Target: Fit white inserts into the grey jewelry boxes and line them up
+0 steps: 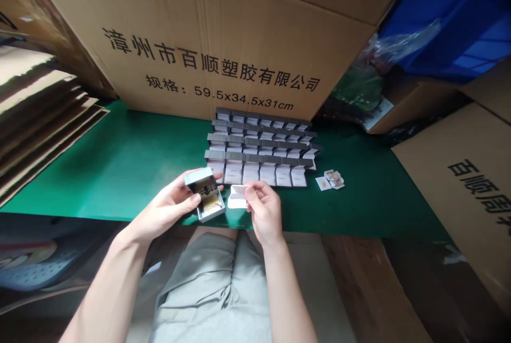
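Observation:
My left hand (179, 199) is wrapped round a small open box (211, 214) with a pale blue-grey rim, tilted toward me. Its inside looks dark at the back and yellowish at the bottom; the details are blurred. Just right of it, my right hand (265, 205) pinches a folded white card insert (238, 197) between thumb and fingers. The insert is apart from the box. Beyond both hands stand several rows of small open boxes (267, 173) with dark lids and white insides.
A few small printed white pieces (330, 180) lie on the green table (159, 156) at the right. A large cardboard carton (223, 29) rises behind the rows. Stacked cardboard sheets (43, 119) stand at the left, another carton (459, 188) at the right, blue bins (447, 23) upper right.

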`<state>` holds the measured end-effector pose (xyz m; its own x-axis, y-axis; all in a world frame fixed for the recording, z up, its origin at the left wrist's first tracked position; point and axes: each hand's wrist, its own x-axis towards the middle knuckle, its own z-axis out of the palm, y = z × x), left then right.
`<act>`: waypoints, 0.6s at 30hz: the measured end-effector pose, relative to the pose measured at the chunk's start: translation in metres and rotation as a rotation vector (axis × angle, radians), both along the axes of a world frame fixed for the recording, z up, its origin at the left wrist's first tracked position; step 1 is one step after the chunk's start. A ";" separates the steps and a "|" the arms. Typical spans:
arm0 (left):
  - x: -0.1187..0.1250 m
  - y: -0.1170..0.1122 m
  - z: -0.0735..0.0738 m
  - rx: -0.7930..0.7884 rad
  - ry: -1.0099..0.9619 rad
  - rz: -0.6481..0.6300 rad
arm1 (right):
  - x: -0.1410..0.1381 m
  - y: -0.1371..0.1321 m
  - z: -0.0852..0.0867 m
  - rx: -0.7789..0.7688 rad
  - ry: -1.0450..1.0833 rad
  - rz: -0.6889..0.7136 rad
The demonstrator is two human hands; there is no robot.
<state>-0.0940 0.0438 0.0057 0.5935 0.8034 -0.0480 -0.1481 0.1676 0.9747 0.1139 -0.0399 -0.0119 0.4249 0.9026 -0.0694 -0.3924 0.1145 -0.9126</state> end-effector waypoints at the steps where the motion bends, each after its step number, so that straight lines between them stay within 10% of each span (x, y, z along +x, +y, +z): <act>1: -0.001 0.001 -0.002 0.008 0.008 -0.005 | 0.000 0.000 0.000 0.003 -0.005 0.003; 18: -0.003 0.005 -0.009 0.076 0.030 0.031 | -0.019 0.007 0.008 0.045 -0.053 0.104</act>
<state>-0.0969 0.0485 -0.0028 0.5678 0.8232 -0.0036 -0.1228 0.0890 0.9884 0.0954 -0.0325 -0.0036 0.3309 0.9436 -0.0080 -0.3560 0.1170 -0.9271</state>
